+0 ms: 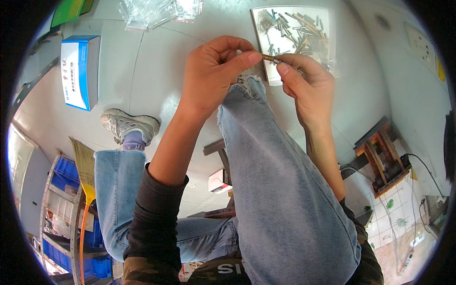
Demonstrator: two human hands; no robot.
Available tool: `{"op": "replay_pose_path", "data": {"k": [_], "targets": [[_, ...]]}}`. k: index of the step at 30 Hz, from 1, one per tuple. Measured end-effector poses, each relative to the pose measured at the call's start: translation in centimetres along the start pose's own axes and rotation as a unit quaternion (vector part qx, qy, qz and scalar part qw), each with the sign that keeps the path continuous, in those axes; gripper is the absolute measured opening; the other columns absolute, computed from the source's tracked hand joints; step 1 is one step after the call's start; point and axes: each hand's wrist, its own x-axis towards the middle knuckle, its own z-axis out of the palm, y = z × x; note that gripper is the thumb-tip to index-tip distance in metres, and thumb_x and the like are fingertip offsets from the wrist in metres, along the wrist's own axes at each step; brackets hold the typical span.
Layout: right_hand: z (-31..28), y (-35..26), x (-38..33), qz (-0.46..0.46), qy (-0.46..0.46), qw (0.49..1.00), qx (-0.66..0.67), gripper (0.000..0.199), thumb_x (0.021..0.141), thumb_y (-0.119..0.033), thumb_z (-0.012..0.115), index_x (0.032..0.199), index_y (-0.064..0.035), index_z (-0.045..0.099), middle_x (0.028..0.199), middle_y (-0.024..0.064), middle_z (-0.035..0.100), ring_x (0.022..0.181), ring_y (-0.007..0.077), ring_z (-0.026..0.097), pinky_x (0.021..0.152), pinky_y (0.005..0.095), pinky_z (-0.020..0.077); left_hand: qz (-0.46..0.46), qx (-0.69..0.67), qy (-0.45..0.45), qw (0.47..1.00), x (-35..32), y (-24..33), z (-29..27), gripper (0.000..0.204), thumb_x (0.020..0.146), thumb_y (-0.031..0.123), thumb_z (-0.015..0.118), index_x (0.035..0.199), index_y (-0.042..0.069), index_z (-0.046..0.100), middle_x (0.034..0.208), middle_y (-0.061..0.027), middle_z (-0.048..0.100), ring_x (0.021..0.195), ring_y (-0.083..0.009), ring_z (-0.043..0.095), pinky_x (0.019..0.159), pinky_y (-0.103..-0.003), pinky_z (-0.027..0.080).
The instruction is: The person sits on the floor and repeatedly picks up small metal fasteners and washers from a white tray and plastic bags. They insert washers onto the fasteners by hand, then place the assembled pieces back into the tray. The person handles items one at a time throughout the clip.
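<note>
Both hands' fingers pinch small metal pin point(271, 59); left hand point(213, 71) hides its end, right hand point(304, 83) its tip

Small pin point(268, 58) between the hands looks like shiny brass metal; tray point(272, 76) far right holds dull metal pins; jeans point(280, 190) are faded, frayed denim; bags point(156, 12) are glossy clear plastic.

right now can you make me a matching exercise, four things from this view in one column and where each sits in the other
Things:
1. blue and white box
2. tray of small metal pins
3. broom
4. small metal pin

Places:
A. pinched between left hand and right hand
B. far left on the floor
C. beyond the right hand
D. lower left, by the blue shelves

Pairs: 1-B, 2-C, 3-D, 4-A
</note>
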Motion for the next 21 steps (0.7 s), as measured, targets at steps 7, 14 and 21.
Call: {"op": "replay_pose_path", "data": {"k": [7, 14, 21], "targets": [[0.0, -0.5, -0.3, -0.022, 0.013, 0.995, -0.096, 0.014, 0.074, -0.004, 0.065, 0.088, 0.0007, 0.064, 0.065, -0.0036, 0.052, 0.055, 0.0013, 0.04, 0.049, 0.0148, 0.0303, 0.048, 0.047, -0.001, 0.998, 0.1, 0.3, 0.1, 0.014, 0.076, 0.011, 0.065, 0.085, 0.002, 0.061, 0.059, 0.0052, 0.048, 0.05, -0.0014, 0.037, 0.044, -0.017, 0.027], [0.1, 0.4, -0.1, -0.148, 0.016, 0.972, -0.181, 0.014, 0.071, -0.006, 0.067, 0.085, -0.0021, 0.065, 0.06, -0.0047, 0.044, 0.054, 0.0038, 0.035, 0.049, 0.0182, 0.029, 0.084, 0.143, 0.012, 0.986, -0.2, 1.3, 0.3, 0.01, 0.073, 0.009, 0.067, 0.081, 0.004, 0.063, 0.056, 0.0067, 0.043, 0.052, -0.001, 0.034, 0.045, -0.017, 0.026], [0.4, 0.0, -0.4, -0.052, 0.021, 0.993, -0.102, 0.015, 0.075, -0.009, 0.066, 0.087, -0.0006, 0.064, 0.06, -0.0051, 0.049, 0.053, 0.0022, 0.037, 0.049, 0.0165, 0.0301, 0.099, 0.117, 0.0, 0.988, -0.4, 1.8, 0.1, 0.011, 0.072, 0.007, 0.067, 0.082, 0.004, 0.063, 0.055, 0.0083, 0.038, 0.051, -0.0007, 0.029, 0.045, -0.017, 0.023]]}}
